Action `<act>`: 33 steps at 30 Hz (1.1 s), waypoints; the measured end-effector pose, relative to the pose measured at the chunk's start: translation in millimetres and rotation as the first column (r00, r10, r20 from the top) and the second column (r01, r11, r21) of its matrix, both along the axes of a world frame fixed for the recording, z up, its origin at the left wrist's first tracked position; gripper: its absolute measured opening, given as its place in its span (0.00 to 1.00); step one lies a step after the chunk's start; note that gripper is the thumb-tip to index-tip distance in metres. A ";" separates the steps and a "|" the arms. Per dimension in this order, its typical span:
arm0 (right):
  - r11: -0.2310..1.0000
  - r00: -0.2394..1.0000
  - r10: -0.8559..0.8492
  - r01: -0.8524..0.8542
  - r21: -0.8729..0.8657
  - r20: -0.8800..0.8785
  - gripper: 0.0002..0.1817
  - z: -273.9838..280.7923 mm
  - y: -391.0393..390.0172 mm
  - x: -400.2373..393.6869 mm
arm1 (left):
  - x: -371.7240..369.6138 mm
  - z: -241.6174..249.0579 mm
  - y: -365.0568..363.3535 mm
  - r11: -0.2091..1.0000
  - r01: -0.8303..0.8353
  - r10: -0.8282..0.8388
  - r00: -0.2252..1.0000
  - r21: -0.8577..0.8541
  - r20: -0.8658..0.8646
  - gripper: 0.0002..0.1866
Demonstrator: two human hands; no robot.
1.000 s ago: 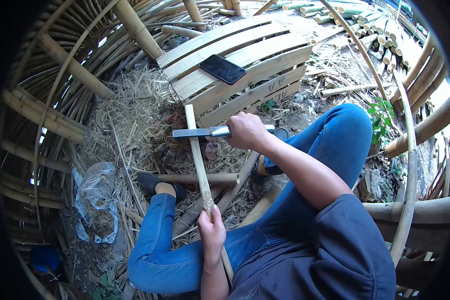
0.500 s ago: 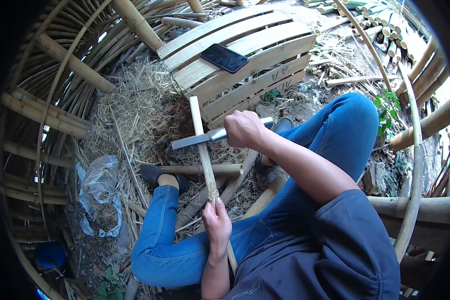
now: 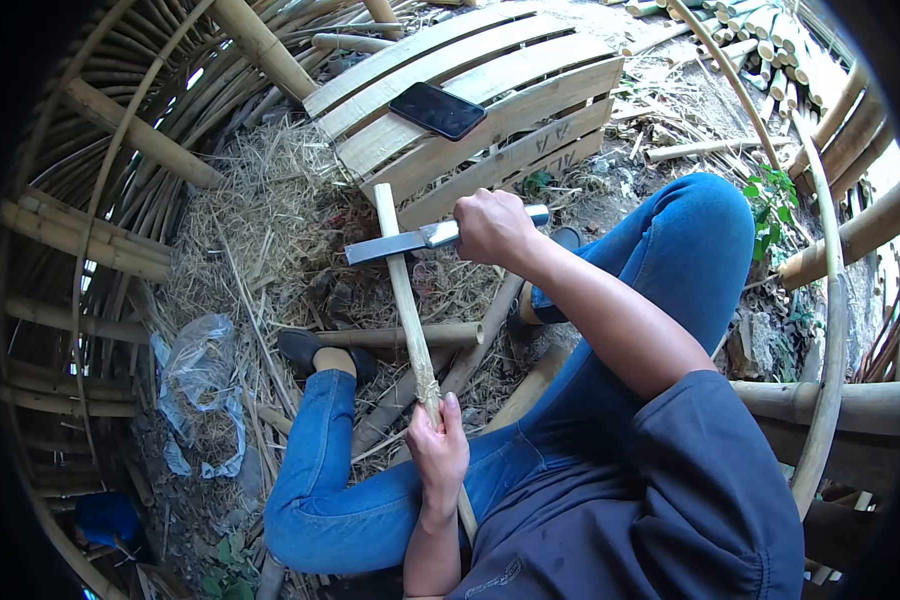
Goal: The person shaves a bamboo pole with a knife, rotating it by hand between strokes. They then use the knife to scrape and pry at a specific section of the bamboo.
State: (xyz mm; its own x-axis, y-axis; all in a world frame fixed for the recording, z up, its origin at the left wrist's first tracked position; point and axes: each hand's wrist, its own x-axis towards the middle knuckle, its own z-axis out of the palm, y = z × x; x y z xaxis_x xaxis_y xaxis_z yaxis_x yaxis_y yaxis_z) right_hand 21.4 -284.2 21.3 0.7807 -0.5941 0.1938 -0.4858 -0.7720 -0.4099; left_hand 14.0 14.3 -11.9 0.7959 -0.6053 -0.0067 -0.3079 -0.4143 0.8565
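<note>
My left hand (image 3: 438,455) is closed around the lower part of a pale bamboo stick (image 3: 410,318), just below a rough, frayed joint. The stick slants up and away from my lap, and its lower end passes under my forearm. My right hand (image 3: 492,230) grips the silver handle of a knife (image 3: 385,247) with a flat, square-ended blade. The blade lies crosswise against the stick a little below its far end. The handle's butt sticks out to the right of my fist.
A slatted wooden crate (image 3: 510,110) stands ahead with a phone (image 3: 438,110) on top. Cut bamboo poles (image 3: 770,45) are stacked at the far right. A clear plastic bag (image 3: 200,365) sits left on straw-strewn ground. A bamboo piece (image 3: 410,337) lies by my feet. Bamboo framing surrounds me.
My right hand has moved the knife up along the stick, closer to its far end. The left hand keeps its hold, and the whole view has shifted slightly.
</note>
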 end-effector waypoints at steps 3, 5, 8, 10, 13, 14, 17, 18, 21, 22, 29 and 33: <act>0.996 0.995 -0.091 0.091 0.008 0.034 0.08 1.6 -10.2 -1.1 | -2.5 2.0 0.9 1.000 0.011 -0.011 1.000 0.013 0.026 0.18; 0.996 0.996 -0.089 0.088 -0.014 -0.003 0.08 15.1 -16.4 -7.8 | -5.0 0.9 -0.1 0.999 0.028 -0.026 0.999 -0.024 0.048 0.18; 0.993 0.992 -0.115 0.116 -0.021 0.054 0.08 13.1 -18.0 -9.1 | -8.9 0.7 0.3 0.998 0.028 -0.026 0.999 -0.056 0.041 0.18; 0.990 0.990 -0.136 0.137 -0.019 0.036 0.08 15.0 -21.8 -10.0 | -9.6 1.0 0.0 0.997 0.035 -0.034 0.999 -0.063 0.017 0.18; 0.982 0.979 -0.187 0.189 -0.026 0.077 0.08 18.2 -26.8 -10.6 | -9.5 -0.8 1.5 0.994 0.060 -0.063 0.997 -0.091 -0.032 0.17; 0.982 0.981 -0.180 0.183 -0.043 0.066 0.09 20.3 -27.5 -12.3 | -7.4 -5.4 2.6 0.990 0.076 -0.082 0.996 -0.122 -0.045 0.17; 0.987 0.983 -0.153 0.157 -0.029 0.104 0.09 22.2 -17.0 -10.5 | 4.8 -19.0 6.1 0.980 0.032 -0.084 0.961 -0.197 -0.265 0.18; 0.991 0.989 -0.128 0.130 -0.018 0.071 0.09 20.0 -12.2 -8.6 | 8.5 -17.9 7.1 0.977 -0.005 -0.075 0.928 -0.213 -0.365 0.18; 0.996 0.995 0.092 -0.092 0.009 -0.033 0.08 15.5 11.2 -7.3 | 15.0 -6.9 4.1 0.957 -0.102 -0.071 0.824 -0.271 -0.562 0.17; 0.989 0.987 0.147 -0.146 0.014 -0.058 0.08 10.4 19.5 -4.2 | 17.0 0.0 3.8 0.952 -0.143 -0.055 0.789 -0.270 -0.612 0.16; 0.947 0.948 0.318 -0.318 0.044 -0.013 0.08 -19.1 52.1 2.4 | 30.8 4.4 12.8 0.929 -0.221 -0.047 0.728 -0.298 -0.684 0.19; 0.960 0.958 0.278 -0.278 0.019 -0.072 0.08 -18.5 47.4 3.9 | 22.3 2.0 10.6 0.960 -0.151 -0.008 0.825 -0.234 -0.564 0.19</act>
State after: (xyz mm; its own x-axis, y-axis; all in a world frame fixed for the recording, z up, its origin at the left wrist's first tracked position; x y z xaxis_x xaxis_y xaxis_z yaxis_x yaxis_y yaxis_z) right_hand 25.2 -236.8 2.8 0.9271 -0.3531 0.1258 -0.2814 -0.8772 -0.3889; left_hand 36.3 24.8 -10.0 0.7447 -0.5896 -0.3128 0.2742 -0.1571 0.9488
